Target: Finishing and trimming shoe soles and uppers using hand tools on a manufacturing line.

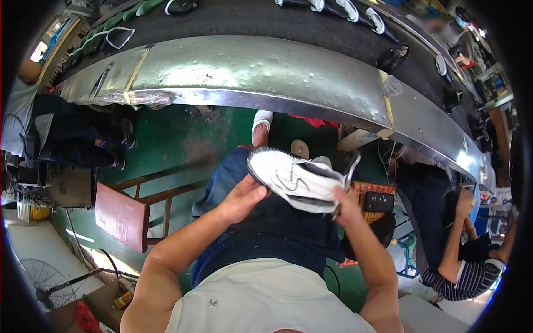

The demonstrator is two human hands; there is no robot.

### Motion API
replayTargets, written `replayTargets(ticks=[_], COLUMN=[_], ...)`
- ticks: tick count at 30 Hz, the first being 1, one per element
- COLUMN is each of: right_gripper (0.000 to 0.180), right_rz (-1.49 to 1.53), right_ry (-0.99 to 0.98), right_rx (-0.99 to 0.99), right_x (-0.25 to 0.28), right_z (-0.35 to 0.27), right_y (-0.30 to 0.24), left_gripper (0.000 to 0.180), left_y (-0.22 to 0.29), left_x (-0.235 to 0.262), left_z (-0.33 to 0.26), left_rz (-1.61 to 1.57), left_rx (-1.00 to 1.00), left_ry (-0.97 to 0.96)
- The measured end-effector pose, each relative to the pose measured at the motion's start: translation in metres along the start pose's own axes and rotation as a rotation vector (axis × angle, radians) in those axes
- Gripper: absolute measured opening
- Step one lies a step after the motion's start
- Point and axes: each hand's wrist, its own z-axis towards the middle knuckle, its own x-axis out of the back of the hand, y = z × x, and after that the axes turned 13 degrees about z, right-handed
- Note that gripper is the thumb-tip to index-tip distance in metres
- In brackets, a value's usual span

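A white shoe upper (291, 178) with black marks and a dark toe rim lies tilted over my lap, held between both hands. My left hand (244, 198) grips its toe end from below, thumb pressed along the side. At the heel end, my right hand (347, 207) has its fingers wrapped around the edge, slightly smeared by motion. A dark strip or flap stands up past the heel beside that hand; what it is I cannot make out. The dark shoe opening shows on the near side.
Ahead runs a metal-edged conveyor (200, 61) with a dark belt carrying several shoes (348, 10). A wooden stool (122, 216) stands at left, a standing fan (44, 283) behind it. Co-workers sit or stand at the right (466, 272) and left (53, 130). A clear cup (392, 85) sits on the conveyor edge.
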Motion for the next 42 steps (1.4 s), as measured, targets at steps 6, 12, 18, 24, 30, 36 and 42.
replayTargets(ticks=[6,12,18,24,30,36,42], right_gripper=[0.074,0.047,0.035,0.034,0.027,0.026,0.035], right_rz=[-0.245,-0.27,-0.749,-0.466,-1.215,-0.935,-0.401], right_ry=[-0.232,-0.022,-0.093,-0.162,-0.303,-0.244,-0.169], right_rx=[-0.248,-0.18,-0.244,-0.525,0.288,0.008,-0.626], right_x=[0.017,0.041,0.03,0.015,-0.012,-0.03,0.014], right_z=[-0.062,-0.076,-0.087,-0.057,-0.038,-0.058,-0.07], right_y=[0.03,0.014,0.012,0.015,0.004,-0.038,-0.003], left_gripper=[0.045,0.061,0.064,0.024,0.019,0.021,0.024], left_y=[0.033,0.013,-0.022,-0.031,-0.025,-0.03,-0.028], left_x=[-0.037,-0.021,-0.018,-0.016,-0.003,-0.016,-0.021], left_z=[0.057,0.111,0.064,0.045,0.04,0.043,0.049], left_rz=[-0.07,0.582,1.382,1.393,1.325,1.228,1.167], left_rx=[-0.204,0.295,0.088,-0.196,-0.204,-0.18,-0.054], left_ry=[0.19,-0.118,0.091,0.239,0.122,0.078,0.121])
